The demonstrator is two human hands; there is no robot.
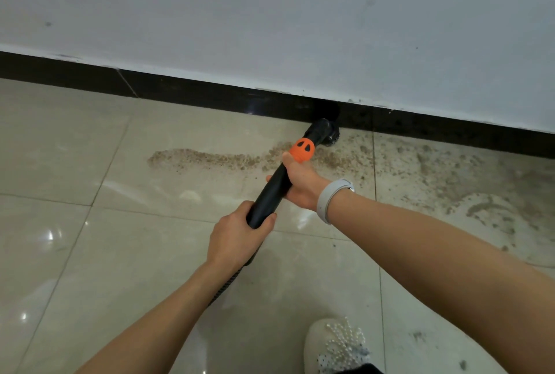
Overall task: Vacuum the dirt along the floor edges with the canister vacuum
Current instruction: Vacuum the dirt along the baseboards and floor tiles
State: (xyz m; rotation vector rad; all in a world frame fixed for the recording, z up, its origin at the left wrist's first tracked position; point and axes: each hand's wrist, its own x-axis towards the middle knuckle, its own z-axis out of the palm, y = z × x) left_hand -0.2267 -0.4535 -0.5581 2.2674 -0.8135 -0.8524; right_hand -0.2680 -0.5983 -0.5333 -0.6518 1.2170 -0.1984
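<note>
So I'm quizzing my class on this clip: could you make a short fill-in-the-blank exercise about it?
1. Both hands grip the black ____ of the vacuum.
2. The collar near the brush is coloured ____.
3. The right hand has a pale band on its ____.
4. The dirt lies on the floor beside the black ____ under the wall.

Missing words: tube; orange; wrist; skirting

A pale wall [270,13] meets a black skirting board [180,91] above glossy beige floor tiles [75,238].

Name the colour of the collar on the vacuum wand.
Orange collar with black oval marks, head view.
</note>
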